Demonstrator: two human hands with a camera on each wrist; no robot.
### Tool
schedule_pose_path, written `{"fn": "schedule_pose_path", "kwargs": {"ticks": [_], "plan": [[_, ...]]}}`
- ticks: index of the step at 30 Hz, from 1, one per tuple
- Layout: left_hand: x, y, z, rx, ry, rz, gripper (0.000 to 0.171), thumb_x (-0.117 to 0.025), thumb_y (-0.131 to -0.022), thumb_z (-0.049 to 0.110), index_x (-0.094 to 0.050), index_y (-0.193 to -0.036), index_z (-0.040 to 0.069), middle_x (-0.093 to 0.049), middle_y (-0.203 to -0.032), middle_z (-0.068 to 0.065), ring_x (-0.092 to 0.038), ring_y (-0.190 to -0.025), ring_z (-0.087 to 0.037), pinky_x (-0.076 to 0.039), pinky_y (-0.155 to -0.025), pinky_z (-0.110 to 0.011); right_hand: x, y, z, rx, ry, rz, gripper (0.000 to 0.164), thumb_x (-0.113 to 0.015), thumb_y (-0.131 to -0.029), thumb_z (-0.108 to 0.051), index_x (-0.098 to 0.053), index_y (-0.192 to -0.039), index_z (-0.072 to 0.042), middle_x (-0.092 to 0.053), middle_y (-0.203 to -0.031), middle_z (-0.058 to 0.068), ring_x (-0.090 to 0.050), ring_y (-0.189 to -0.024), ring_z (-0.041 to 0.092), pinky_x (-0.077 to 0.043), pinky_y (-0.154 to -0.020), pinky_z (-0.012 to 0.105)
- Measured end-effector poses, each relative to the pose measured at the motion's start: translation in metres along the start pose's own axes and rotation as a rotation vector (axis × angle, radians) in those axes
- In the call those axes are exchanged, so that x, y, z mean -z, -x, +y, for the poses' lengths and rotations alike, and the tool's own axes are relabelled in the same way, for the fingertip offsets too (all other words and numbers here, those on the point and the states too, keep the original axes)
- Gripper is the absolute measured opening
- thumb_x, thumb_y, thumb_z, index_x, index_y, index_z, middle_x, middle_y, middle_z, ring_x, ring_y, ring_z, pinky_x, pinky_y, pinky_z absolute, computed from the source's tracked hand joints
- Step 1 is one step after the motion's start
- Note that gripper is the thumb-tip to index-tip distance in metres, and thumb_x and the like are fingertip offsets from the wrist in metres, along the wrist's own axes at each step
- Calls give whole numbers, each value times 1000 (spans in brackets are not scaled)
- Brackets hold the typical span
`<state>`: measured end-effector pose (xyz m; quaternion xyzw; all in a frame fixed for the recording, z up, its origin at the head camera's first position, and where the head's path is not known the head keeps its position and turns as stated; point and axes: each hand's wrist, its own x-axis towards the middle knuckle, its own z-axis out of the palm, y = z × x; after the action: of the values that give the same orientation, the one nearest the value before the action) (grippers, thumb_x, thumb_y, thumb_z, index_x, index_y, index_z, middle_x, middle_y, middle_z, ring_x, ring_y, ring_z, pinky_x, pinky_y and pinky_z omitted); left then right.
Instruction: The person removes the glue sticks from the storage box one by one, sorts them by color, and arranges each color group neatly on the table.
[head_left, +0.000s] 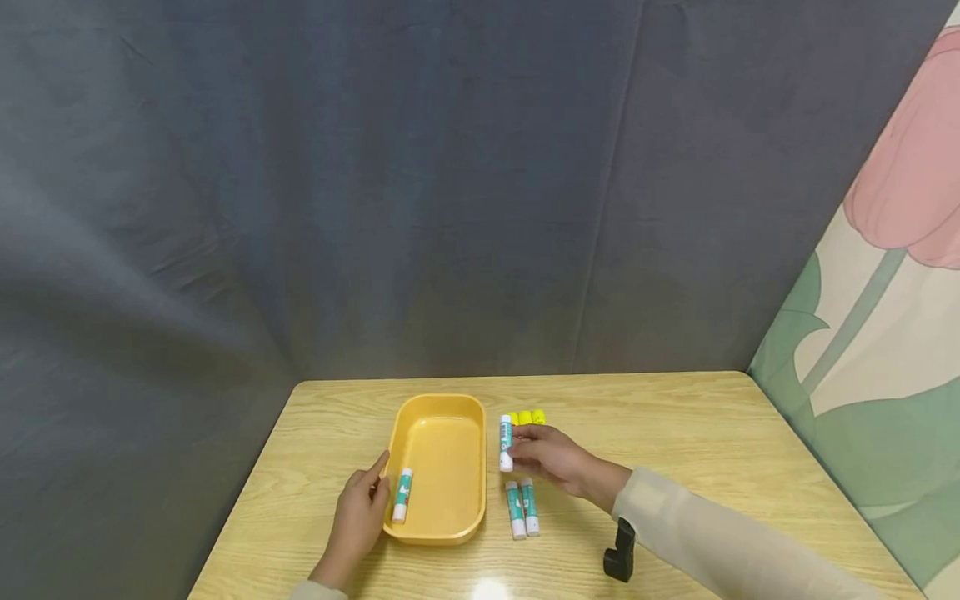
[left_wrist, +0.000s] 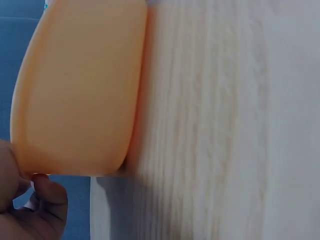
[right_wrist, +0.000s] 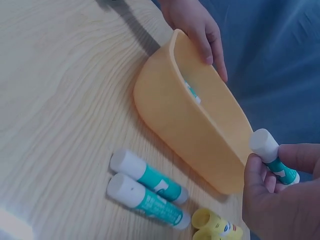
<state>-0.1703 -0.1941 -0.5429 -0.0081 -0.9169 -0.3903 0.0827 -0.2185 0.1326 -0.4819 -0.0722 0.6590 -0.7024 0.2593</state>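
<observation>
My left hand (head_left: 358, 510) pinches the left rim of a yellow plastic tray (head_left: 482, 500), with fingers on both sides of the wall in the right wrist view. Inside the tray, near its left wall, lies one white-and-teal glue stick (head_left: 402, 495). Just right of the tray, my right hand (head_left: 551, 458) holds another glue stick (head_left: 506, 443) between thumb and fingers, raised above the table. Below that hand, two more white-and-teal glue sticks (right_wrist: 159, 184) lie side by side. Yellow tubes (right_wrist: 219, 226) lie beyond the right hand, partly hidden by it in the head view.
All of this is on a light wooden table (head_left: 675, 433). A dark grey curtain (head_left: 450, 208) hangs behind it, and a tulip-patterned cloth (head_left: 885, 350) stands along the right side. A black strap piece (head_left: 619, 552) sits at the right wrist.
</observation>
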Motion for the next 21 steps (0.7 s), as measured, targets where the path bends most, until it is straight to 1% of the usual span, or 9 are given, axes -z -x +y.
{"fn": "schedule_pose_path", "kwargs": {"ticks": [3,8,11,15,21], "plan": [[-1,2,-2,-31,-28,17,45,-54,-99,6,-48,-143,4,-49,-86,-4,-45,-66,-11,-44,-52,-20,5,4,4,-9,-1,-9,60,-54,-98,-9,-24,-144,16,-47,-127,24,-58,-110,25,-47,-98,37],[-2,4,-2,-43,-80,23,45,-52,-100,8,-47,-144,6,-50,-89,-2,-44,-69,-10,-43,-55,-20,12,12,9,-26,-20,-1,60,-55,-97,-7,-24,-143,17,-49,-123,23,-59,-106,25,-48,-96,36],[-1,4,-1,-53,-85,18,46,-52,-101,8,-45,-146,6,-50,-90,-2,-43,-69,-10,-43,-54,-20,16,16,10,-31,-19,12,59,-55,-97,-7,-25,-143,17,-50,-121,23,-59,-105,24,-48,-96,38],[0,3,2,-63,-76,11,46,-51,-101,7,-43,-146,6,-49,-89,-3,-42,-68,-11,-42,-53,-20,21,21,11,-40,-12,7,59,-55,-97,-7,-25,-142,17,-50,-120,23,-59,-104,24,-48,-97,39],[1,2,3,-62,-75,-2,46,-49,-102,8,-42,-147,6,-48,-88,-3,-42,-67,-12,-42,-53,-20,30,32,16,-101,19,9,57,-58,-96,-7,-30,-139,18,-52,-120,23,-60,-103,25,-50,-94,38]]}}
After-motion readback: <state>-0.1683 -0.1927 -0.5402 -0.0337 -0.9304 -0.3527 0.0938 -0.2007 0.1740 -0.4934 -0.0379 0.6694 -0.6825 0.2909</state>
